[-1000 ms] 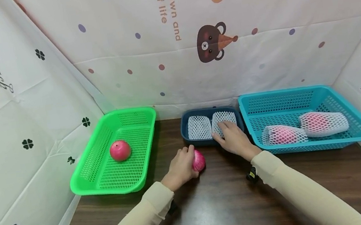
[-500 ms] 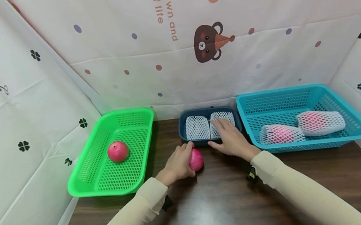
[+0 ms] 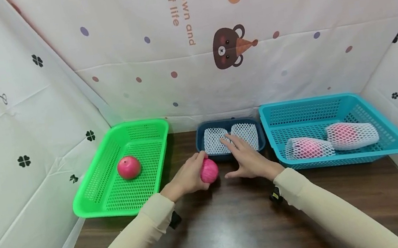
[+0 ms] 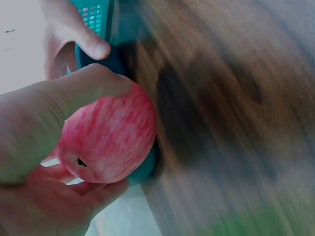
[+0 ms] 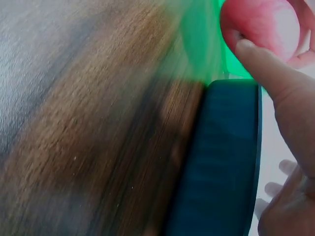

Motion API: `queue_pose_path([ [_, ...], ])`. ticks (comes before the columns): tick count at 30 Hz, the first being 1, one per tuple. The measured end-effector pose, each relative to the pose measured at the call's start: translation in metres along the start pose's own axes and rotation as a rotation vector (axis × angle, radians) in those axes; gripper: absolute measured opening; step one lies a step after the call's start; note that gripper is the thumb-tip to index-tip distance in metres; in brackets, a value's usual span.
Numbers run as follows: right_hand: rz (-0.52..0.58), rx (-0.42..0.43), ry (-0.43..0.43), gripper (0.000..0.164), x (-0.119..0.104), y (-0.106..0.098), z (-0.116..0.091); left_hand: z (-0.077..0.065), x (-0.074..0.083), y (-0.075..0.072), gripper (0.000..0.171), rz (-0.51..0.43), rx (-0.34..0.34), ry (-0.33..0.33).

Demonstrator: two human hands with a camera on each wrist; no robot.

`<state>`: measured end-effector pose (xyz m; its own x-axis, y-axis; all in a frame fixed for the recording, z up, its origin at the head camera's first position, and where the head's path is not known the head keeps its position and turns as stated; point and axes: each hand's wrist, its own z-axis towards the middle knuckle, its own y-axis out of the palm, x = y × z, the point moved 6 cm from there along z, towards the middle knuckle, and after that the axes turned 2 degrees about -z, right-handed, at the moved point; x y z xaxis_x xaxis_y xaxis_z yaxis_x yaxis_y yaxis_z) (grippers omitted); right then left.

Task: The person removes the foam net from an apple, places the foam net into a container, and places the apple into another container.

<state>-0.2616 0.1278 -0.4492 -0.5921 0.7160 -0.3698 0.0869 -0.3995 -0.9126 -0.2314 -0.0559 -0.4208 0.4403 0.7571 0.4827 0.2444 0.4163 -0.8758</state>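
My left hand (image 3: pixel 187 177) grips a pink-red apple (image 3: pixel 210 171) in front of the dark blue tray (image 3: pixel 223 157). In the left wrist view, thumb and fingers are round the apple (image 4: pixel 115 135), and its dark stem spot shows. Just right of it, my right hand (image 3: pixel 249 161) has spread fingers and holds nothing. Its fingertips are over the front of the tray. Two white foam net sleeves, the left one (image 3: pixel 214 139) and the right one (image 3: pixel 250 133), lie side by side inside; the right hand partly covers them.
A green basket (image 3: pixel 159 170) on the left holds one pink-red apple (image 3: pixel 129 167). On the right, a blue basket (image 3: pixel 343 159) holds two netted apples, one in front (image 3: pixel 308 148) and one behind (image 3: pixel 343 134). Printed cloth (image 3: pixel 133 95) walls in the brown table (image 3: pixel 223 232).
My left hand has raised the apple slightly and turned it. My right hand has come away from the right foam net sleeve and moved left towards the apple.
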Motion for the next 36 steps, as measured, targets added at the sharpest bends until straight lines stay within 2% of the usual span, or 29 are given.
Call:
queue_pose_path([
  [11,0.036,0.016,-0.131,0.120,-0.022,0.004,0.004,-0.003,-0.006,-0.036,0.074,0.005,0.085,0.020],
  [17,0.040,0.022,-0.160,0.119,-0.031,0.007,0.006,-0.004,-0.011,-0.052,0.077,-0.009,0.100,0.052],
  [27,0.065,0.007,-0.173,0.121,-0.045,0.014,0.013,-0.008,-0.021,-0.076,0.081,-0.020,0.108,0.008],
  [36,0.059,0.009,-0.203,0.119,-0.058,0.015,0.021,-0.015,-0.031,-0.106,0.082,0.001,0.175,0.000],
])
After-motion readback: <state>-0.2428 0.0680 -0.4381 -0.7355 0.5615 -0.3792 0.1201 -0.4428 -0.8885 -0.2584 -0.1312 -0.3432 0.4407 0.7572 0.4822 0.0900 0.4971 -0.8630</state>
